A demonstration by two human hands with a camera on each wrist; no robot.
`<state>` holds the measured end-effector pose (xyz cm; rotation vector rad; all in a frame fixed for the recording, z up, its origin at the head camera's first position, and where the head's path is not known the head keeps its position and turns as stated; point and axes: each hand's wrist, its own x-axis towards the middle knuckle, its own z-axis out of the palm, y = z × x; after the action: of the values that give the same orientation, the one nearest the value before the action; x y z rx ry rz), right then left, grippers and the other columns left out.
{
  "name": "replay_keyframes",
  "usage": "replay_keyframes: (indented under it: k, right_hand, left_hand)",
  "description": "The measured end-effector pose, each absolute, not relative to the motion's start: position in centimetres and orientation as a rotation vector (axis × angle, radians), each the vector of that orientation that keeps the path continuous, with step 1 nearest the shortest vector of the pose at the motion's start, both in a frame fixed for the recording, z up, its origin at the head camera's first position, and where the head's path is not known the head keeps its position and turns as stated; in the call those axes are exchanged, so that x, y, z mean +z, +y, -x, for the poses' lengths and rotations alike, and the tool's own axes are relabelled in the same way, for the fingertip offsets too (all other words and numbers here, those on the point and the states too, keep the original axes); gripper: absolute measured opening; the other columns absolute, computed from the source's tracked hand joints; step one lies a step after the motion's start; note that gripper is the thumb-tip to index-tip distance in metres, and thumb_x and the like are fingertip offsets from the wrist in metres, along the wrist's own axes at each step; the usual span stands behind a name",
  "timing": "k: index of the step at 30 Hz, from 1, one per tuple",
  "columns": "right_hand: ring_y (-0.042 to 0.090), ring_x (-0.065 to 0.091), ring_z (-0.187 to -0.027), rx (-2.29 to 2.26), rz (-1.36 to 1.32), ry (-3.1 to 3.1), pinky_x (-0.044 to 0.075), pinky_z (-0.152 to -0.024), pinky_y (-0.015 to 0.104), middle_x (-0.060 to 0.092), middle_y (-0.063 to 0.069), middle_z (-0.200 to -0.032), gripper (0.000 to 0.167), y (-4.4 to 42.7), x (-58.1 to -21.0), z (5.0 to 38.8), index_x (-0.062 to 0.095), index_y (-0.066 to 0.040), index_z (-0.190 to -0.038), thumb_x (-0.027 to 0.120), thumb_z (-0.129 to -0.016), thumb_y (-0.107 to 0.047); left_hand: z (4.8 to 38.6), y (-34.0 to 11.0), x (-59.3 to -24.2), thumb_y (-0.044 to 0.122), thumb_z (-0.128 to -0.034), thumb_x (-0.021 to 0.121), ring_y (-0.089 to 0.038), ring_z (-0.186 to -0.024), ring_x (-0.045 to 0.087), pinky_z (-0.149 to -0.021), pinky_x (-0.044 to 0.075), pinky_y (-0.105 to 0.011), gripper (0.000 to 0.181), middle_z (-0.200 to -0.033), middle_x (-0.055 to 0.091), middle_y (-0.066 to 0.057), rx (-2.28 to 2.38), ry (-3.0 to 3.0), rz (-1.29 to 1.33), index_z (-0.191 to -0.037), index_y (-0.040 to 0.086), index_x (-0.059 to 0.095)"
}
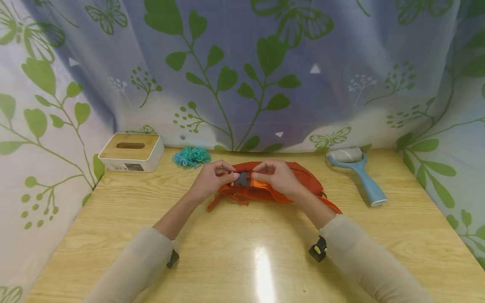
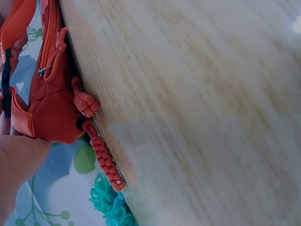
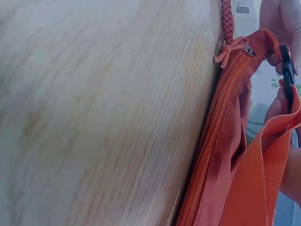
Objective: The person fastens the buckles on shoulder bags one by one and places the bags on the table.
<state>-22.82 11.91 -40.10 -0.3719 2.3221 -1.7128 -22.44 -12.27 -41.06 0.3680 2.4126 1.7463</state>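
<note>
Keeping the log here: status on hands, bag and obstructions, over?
Left hand gripping dark buckle, right hand pinching orange strap beside it. Red bag resting on table. Nothing seen blocking; yarn and lint roller lie apart.

From my remote end I see a matt cloth bag (image 1: 308,179), its smooth plastic buckle (image 1: 241,179) and a glossy wood-grain desk (image 1: 227,244).

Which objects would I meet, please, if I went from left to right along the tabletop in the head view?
White rectangular tissue box with a wood-look lid, tangled teal yarn bundle, red fabric bag with orange straps, lint roller with a blue plastic handle.
</note>
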Motion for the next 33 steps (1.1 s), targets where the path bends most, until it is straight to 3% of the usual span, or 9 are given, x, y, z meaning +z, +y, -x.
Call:
replay_keyframes:
  k: [5, 12, 17, 33]
  right_hand:
    - [0.025, 0.065, -0.097, -1.712, 0.365, 2.318, 0.055, -0.083, 0.037, 0.07, 0.009, -0.103, 0.019, 11.8, -40.2, 22.7, 0.073, -0.003, -0.11, 0.074, -0.095, -0.014]
    - [0.025, 0.064, -0.095, -1.724, 0.355, 2.329, 0.055, -0.079, 0.034, 0.069, 0.01, -0.1, 0.017, 11.7, -40.1, 22.8, 0.073, -0.003, -0.108, 0.074, -0.095, -0.013]
    - [0.026, 0.063, -0.095, -1.728, 0.354, 2.355, 0.054, -0.077, 0.032, 0.069, 0.01, -0.103, 0.018, 11.7, -39.8, 23.0, 0.072, -0.003, -0.109, 0.074, -0.095, -0.015]
    - [0.028, 0.06, -0.104, -1.657, 0.337, 2.366, 0.053, -0.082, 0.035, 0.068, 0.009, -0.105, 0.022, 11.8, -39.2, 22.7, 0.072, -0.005, -0.112, 0.075, -0.095, -0.019]
  left_hand:
    - [22.4, -12.2, -41.2, 0.019, -0.0934, 0.077, -0.021, -0.073, 0.059, -0.066, 0.048, -0.031, 0.019, -0.083, 0.072, -0.006, 1.742, 2.415, -0.366, -0.105, 0.006, 0.071]
    - [22.4, -11.8, -41.0, 0.018, -0.0942, 0.076, -0.02, -0.068, 0.055, -0.059, 0.044, -0.029, 0.018, -0.081, 0.071, -0.007, 1.749, 2.416, -0.386, -0.105, 0.005, 0.071]
    - [22.7, -11.3, -40.7, 0.02, -0.0945, 0.076, -0.021, -0.069, 0.058, -0.061, 0.047, -0.03, 0.02, -0.084, 0.072, -0.009, 1.769, 2.416, -0.376, -0.106, 0.005, 0.07]
    - [22.4, -11.4, -40.6, 0.023, -0.0948, 0.076, -0.022, -0.076, 0.061, -0.065, 0.049, -0.03, 0.022, -0.091, 0.073, -0.009, 1.738, 2.414, -0.345, -0.108, 0.006, 0.07]
